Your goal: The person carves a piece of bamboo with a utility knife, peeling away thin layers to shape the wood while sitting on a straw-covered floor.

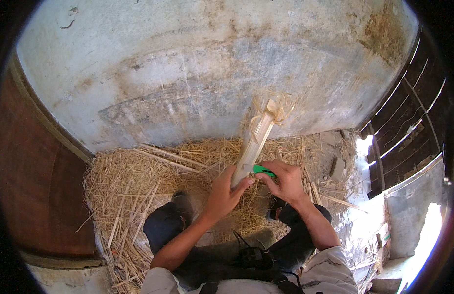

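Note:
In front of me a long pale piece of split wood or bamboo (259, 132) slants up toward the wall. Thin curled shavings (282, 113) cling around its far end. My left hand (224, 193) is closed around its near end, with the thumb along the side. A green utility knife (262, 170) is gripped in my right hand (286, 180), close to my left thumb. The knife's tip lies at the near part of the piece; whether the edge is cutting in cannot be made out.
Straw-like shavings (124, 181) cover the floor, with loose pale strips (170, 160) among them. A stained wall (188, 83) stands ahead. To the left is a brown panel (46, 181). A brick-like block (337, 169) lies at right, near dark slatted boards (408, 127).

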Available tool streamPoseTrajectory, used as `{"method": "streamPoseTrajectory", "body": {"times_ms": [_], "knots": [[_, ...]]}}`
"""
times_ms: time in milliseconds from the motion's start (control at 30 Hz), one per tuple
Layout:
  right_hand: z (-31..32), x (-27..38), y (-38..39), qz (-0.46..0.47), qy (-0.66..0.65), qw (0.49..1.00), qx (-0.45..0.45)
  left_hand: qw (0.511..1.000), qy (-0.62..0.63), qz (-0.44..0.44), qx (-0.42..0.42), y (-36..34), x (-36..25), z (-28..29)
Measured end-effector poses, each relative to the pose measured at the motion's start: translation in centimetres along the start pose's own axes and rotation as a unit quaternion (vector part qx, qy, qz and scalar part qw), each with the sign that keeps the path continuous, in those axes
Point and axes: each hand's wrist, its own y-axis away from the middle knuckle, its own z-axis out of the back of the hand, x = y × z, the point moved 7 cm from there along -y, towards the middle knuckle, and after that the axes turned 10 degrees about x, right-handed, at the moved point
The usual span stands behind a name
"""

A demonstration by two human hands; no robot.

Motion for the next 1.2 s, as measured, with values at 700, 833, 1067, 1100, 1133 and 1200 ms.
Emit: {"method": "streamPoseTrajectory", "body": {"times_ms": [700,833,1067,1100,1133,1200], "knots": [[0.5,1.1,-0.2,-0.006,0.084,0.996,-0.040,0.997,-0.053,0.038,-0.038,0.4,-1.9,1.2],[1.1,0.5,-0.6,-0.009,0.098,0.993,-0.059,0.997,-0.060,0.033,-0.044,0.5,-2.4,1.4],[3.9,-2.9,-1.3,-0.050,0.106,0.986,-0.118,0.994,-0.102,-0.006,-0.049,1.1,-2.6,0.6],[5.1,-4.1,-1.4,-0.074,0.104,0.982,-0.142,0.996,-0.077,0.006,-0.042,1.2,-2.5,0.2],[5.1,-4.7,-1.4,-0.079,0.116,0.980,-0.139,0.998,-0.052,0.018,-0.035,1.2,-2.6,-0.1],[5.4,-4.8,-1.2,-0.078,0.112,0.979,-0.150,0.998,-0.043,0.018,-0.037,1.2,-2.7,-0.3]]}}
